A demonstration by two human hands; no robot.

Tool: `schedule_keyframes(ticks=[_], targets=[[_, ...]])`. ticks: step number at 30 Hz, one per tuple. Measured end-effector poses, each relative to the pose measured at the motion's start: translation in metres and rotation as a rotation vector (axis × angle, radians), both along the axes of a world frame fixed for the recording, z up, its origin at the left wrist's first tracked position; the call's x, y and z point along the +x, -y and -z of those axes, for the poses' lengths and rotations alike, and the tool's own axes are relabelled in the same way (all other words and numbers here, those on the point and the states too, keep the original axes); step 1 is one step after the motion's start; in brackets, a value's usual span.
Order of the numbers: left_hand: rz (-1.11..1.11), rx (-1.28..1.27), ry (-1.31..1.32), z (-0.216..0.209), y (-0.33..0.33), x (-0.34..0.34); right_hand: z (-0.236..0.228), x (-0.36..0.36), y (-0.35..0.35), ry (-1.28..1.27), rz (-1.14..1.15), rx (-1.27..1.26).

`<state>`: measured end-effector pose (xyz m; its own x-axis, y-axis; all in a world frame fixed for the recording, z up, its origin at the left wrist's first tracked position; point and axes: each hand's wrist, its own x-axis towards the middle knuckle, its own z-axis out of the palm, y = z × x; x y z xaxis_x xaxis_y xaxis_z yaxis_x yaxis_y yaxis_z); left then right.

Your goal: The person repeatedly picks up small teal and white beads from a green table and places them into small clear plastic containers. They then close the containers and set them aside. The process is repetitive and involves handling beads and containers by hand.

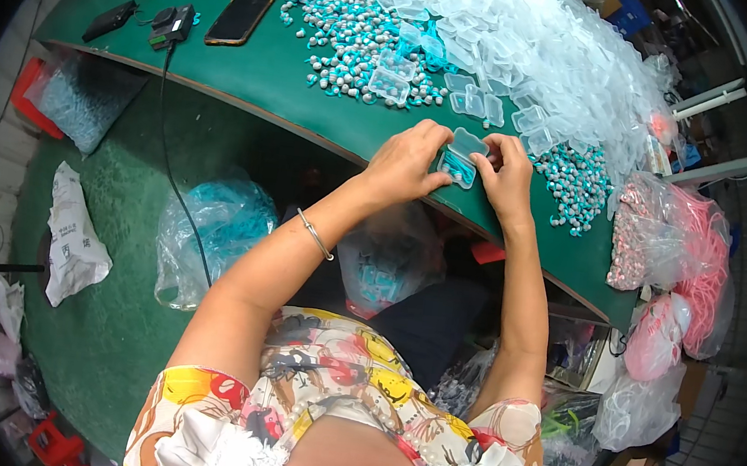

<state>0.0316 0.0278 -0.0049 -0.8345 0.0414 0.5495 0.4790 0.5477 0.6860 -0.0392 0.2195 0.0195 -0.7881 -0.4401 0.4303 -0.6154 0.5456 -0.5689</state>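
At the table's near edge, a small clear plastic box (469,142) is held between my two hands, its hinged lid raised. Inside it lies a coiled teal cord (458,169). My left hand (406,160) is closed on the box's left side, with thumb and fingers at its edges. On the other side, my right hand (508,176) grips it, thumb near the lid. Just beyond my hands lie several empty clear boxes (469,100). A pile of grey and teal bead-like pieces (576,183) sits right of my right hand.
A large heap of clear boxes (537,59) covers the far right of the green table (252,93). More grey-and-teal pieces (341,25) spread left of it. A phone (243,15) and a black device with a cable (172,26) lie at left. Bags of pink cord (703,259) hang at right.
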Motion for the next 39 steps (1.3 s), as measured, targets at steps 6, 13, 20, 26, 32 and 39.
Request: schedule_keyframes(ticks=[6, 13, 20, 26, 32, 39], targets=[[-0.001, -0.059, -0.046, 0.005, 0.001, 0.002, 0.006, 0.011, 0.0, -0.239, -0.003, -0.018], [0.012, -0.14, -0.167, 0.008, 0.001, 0.002, 0.013, 0.021, -0.003, -0.376, -0.042, -0.069], [0.008, -0.048, -0.049, 0.003, 0.0, 0.006, 0.004, 0.042, -0.006, -0.404, -0.092, 0.006], [0.065, -0.159, -0.114, -0.001, 0.001, 0.0, 0.005, 0.051, -0.008, -0.343, -0.114, 0.084], [0.077, -0.184, -0.082, 0.001, 0.004, 0.0, 0.01, 0.039, -0.002, -0.136, -0.151, -0.023], [0.092, -0.094, -0.064, 0.005, 0.009, 0.002, -0.004, 0.043, 0.005, 0.09, -0.197, -0.04]])
